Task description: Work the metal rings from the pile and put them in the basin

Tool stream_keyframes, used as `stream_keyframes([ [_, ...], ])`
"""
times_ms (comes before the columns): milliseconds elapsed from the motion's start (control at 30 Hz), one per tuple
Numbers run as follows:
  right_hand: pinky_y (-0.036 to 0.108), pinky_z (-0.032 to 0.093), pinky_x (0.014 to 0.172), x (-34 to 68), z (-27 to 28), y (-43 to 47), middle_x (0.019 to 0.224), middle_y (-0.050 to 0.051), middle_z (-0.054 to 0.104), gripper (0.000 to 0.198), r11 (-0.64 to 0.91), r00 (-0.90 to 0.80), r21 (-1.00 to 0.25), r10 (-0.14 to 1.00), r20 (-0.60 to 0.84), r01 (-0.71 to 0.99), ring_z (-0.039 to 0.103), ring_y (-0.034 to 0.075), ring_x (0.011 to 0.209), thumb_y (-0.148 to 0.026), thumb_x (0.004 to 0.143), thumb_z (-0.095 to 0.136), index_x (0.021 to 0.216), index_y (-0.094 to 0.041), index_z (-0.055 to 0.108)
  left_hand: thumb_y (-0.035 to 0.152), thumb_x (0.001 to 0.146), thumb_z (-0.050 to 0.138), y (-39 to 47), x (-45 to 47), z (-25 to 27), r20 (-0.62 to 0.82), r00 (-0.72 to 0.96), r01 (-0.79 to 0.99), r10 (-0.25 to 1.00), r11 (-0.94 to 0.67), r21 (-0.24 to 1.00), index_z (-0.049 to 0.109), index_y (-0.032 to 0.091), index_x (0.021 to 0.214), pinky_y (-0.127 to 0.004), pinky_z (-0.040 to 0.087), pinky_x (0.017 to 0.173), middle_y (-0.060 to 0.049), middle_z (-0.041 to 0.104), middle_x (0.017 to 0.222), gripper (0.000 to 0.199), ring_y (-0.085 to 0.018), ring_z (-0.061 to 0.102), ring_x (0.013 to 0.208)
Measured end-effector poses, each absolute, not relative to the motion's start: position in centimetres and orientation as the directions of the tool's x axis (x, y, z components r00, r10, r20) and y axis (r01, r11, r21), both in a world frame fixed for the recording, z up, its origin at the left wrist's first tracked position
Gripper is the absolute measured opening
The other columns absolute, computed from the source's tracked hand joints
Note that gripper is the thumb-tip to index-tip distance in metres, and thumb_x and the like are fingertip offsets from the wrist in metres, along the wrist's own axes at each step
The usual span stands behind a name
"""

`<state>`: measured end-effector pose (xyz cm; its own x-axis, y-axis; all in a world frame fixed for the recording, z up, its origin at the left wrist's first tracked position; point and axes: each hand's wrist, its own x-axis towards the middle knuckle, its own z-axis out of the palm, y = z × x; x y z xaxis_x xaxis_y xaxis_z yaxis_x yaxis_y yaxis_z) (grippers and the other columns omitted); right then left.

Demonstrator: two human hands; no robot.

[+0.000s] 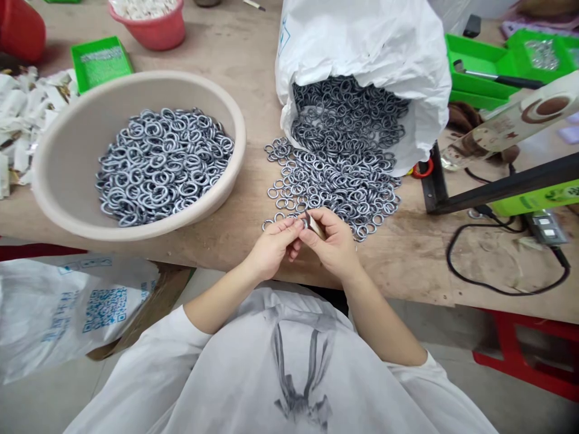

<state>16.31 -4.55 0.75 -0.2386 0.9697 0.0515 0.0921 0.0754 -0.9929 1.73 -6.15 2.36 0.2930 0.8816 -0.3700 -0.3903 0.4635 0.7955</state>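
Both my hands meet at the table's front edge, just before a loose pile of grey rings (337, 181). My left hand (271, 246) is closed in a pinch on what looks like one grey ring, mostly covered by the fingertips. In my right hand (333, 244) is a small knife (316, 228) with a pale handle, its dark pointed tip sticking up beside the left fingertips. The pile spills from the mouth of a white sack (362, 36) lying on its side. To the left, a large beige basin (58, 175) contains many more rings.
Pale scraps (15, 114) lie beyond the basin, near a green tray (102, 42) and a red bowl (156, 30). On the right are a black metal frame (502, 184), a looped black cable (452, 259) and green bins (479, 54) with a hammer (493, 77) across them.
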Motion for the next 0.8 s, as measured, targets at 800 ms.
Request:
stream_keyframes([
  [800, 0.028, 0.032, 0.063, 17.5, 1.0, -2.6, 0.07, 0.001, 0.056, 0.042, 0.22, -0.199, -0.635, 0.974, 0.105, 0.74, 0.053, 0.017, 0.07, -0.051, 0.098, 0.045, 0.072, -0.02, 0.057, 0.046, 0.076, 0.076, -7.8, -1.4, 1.5, -0.378, 0.394, -0.392, 0.838, 0.525, 0.755, 0.061, 0.013, 0.074, -0.02, 0.045, 0.05, -0.001, 0.06, 0.062, 0.037, -0.008, 0.054, 0.051],
])
